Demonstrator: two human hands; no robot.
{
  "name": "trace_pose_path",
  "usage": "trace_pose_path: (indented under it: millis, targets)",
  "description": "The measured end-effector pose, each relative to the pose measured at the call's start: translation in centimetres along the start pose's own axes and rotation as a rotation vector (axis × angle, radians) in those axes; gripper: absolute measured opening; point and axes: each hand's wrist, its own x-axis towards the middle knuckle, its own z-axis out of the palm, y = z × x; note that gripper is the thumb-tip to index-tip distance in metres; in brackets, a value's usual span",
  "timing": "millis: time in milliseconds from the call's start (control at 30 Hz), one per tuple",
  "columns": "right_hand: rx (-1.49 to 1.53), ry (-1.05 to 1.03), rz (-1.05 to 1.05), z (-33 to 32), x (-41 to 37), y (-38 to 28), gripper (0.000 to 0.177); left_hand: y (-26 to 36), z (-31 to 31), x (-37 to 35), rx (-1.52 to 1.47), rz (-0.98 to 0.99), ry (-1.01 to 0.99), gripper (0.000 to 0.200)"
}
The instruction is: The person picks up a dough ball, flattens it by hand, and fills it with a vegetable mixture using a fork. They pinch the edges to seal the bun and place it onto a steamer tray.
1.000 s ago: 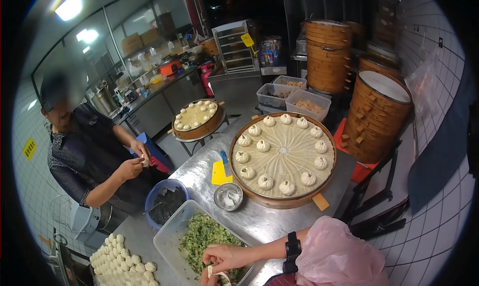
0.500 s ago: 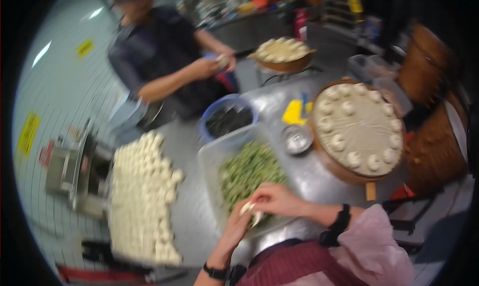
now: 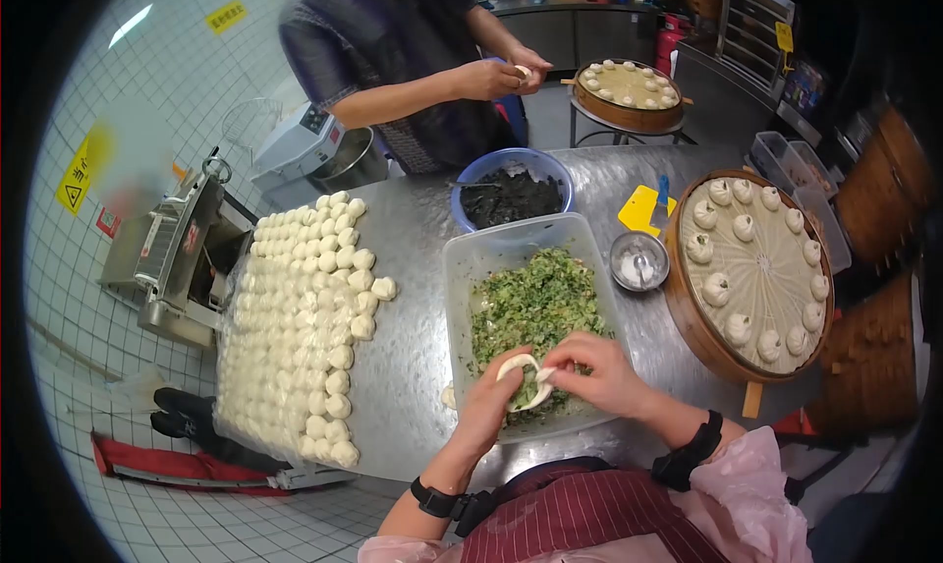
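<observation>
My left hand [image 3: 481, 408] cups a filled bun of white dough [image 3: 541, 394], its rim standing up in a ring around a gap. With fingertips and thumb together, my right hand [image 3: 601, 374] pinches the right side of that rim. Both hands are over the near end of a clear plastic box [image 3: 456, 312], which holds chopped green vegetable filling [image 3: 538, 298]. A small pale piece of dough [image 3: 448, 396] lies on the steel table, just left of the box. How much filling sits inside the bun is partly hidden by my fingers.
Dough balls [image 3: 295, 337] cover the table's left side, partly under plastic film. Behind the box stands a blue bowl of dark filling [image 3: 516, 197]. A metal bowl [image 3: 638, 261] and bamboo steamer [image 3: 688, 312] with buns are at right. Across the table, a person [image 3: 393, 72] handles dough.
The view has shifted and sharpened. The bun's rim now shows as a wider ring between my hands, with my right hand at its right side. The person opposite still holds dough.
</observation>
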Motion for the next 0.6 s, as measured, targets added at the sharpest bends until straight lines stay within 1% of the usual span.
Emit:
trace_pose_path:
  millis: [67,100,133,167,200,233,267,300,367,433,467,500,533,600]
  targets:
    - [0.013,-0.024,-0.034,0.3,0.3,-0.4,0.017,0.2,0.5,-0.2,0.29,0.003,-0.024,0.035]
    - [0.03,-0.04,-0.065,0.4,0.3,-0.7,0.016,0.0,0.4,-0.3,0.288,-0.003,-0.021,0.035]
    - [0.07,-0.053,0.061,0.2,0.4,-0.9,0.017,-0.2,0.2,-0.3,0.359,0.052,-0.056,0.035]
    - [0.07,-0.054,0.059,0.2,0.4,-0.9,0.017,-0.2,0.1,-0.2,0.431,0.111,-0.094,0.036]
    - [0.105,-0.035,0.143,0.3,0.4,-0.8,0.016,0.0,0.0,-0.1,0.43,0.115,-0.092,0.036]
    - [0.14,-0.017,0.226,0.3,0.5,-0.7,0.016,0.3,-0.1,0.0,0.409,0.075,-0.078,0.038]
    - [0.141,-0.021,0.226,0.3,0.5,-0.5,0.016,0.4,-0.2,0.0,0.387,0.032,-0.063,0.039]
    - [0.161,-0.01,0.255,0.4,0.5,-0.3,0.015,0.6,-0.1,-0.1,0.385,0.03,-0.059,0.039]
    - [0.179,0.003,0.283,0.4,0.5,0.0,0.015,0.9,0.3,-0.3,-0.021,0.022,0.036,0.043]
    - [0.205,0.024,0.329,0.4,0.5,0.2,0.014,0.8,-0.1,-0.3,-0.047,0.036,0.013,0.045]
    - [0.204,0.026,0.328,0.4,0.5,0.0,0.014,0.8,0.1,-0.3,0.042,0.019,0.014,0.044]
    - [0.1,0.023,0.183,0.3,0.5,-0.3,0.014,0.8,0.3,-0.3,0.129,0.002,0.018,0.043]
    - [-0.004,0.018,0.035,0.3,0.5,-0.6,0.015,0.7,0.4,-0.4,0.127,0.005,0.02,0.043]
    - [0.029,0.008,0.02,0.4,0.7,-0.8,0.016,0.6,0.5,-0.5,0.424,0.07,-0.013,0.038]
